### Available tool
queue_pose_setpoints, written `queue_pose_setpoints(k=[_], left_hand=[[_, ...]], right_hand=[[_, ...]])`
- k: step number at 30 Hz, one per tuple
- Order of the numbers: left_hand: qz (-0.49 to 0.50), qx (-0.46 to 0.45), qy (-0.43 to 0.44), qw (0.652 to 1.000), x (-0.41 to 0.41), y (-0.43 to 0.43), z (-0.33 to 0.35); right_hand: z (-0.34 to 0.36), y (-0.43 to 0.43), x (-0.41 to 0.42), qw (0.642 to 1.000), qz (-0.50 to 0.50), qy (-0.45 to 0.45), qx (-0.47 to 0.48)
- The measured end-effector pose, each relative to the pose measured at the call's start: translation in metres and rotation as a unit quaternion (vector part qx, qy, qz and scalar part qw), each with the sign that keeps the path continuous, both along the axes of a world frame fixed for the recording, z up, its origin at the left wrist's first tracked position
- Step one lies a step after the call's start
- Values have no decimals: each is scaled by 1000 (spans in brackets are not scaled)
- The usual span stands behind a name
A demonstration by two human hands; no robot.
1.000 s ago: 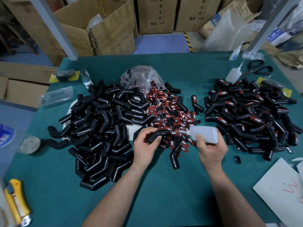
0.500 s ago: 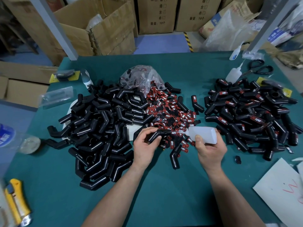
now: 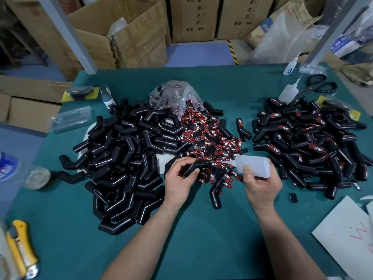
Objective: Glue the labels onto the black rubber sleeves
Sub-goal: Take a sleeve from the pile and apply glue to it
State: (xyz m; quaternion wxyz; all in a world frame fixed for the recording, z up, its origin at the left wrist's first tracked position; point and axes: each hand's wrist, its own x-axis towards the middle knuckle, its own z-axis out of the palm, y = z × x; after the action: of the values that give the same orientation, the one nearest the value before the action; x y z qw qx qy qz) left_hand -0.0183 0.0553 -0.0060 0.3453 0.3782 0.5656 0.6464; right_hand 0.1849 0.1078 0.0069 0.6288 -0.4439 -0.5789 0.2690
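since one second ago very little has moved: the nozzle of the glue bottle (image 3: 254,165) has come a small bit to the left, and its tip is now at the red and black label (image 3: 216,164) lying on the black rubber sleeve (image 3: 190,169) that i hold. both hands stay near the middle of the frame, slightly below centre.

the left hand (image 3: 179,178) has its fingers (image 3: 184,160) curled round the bent sleeve, pinching it against the thumb. the right hand (image 3: 262,184) grips the white bottle with the thumb on the near side. the bottle lies almost flat, nozzle pointing left.

just above the hands is the heap of loose labels (image 3: 212,138) on the green surface (image 3: 201,239), beside a clear plastic bag (image 3: 173,96). at the left of the frame is the big pile of plain sleeves (image 3: 125,158); at the right, the pile of sleeves with labels on (image 3: 308,146). one single sleeve (image 3: 216,193) lies between the hands, a little lower. a second bottle (image 3: 287,93) and black scissors (image 3: 321,85) are in the upper right, and a yellow knife (image 3: 20,253) is in the lower left corner.
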Motion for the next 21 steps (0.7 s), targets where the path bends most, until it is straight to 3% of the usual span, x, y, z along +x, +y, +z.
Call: queue_pose_setpoints(k=[21], left_hand=[[-12,-1,8,1000,-2,-1,-2]], right_hand=[[6,-5,-4,1000,17,1,9]])
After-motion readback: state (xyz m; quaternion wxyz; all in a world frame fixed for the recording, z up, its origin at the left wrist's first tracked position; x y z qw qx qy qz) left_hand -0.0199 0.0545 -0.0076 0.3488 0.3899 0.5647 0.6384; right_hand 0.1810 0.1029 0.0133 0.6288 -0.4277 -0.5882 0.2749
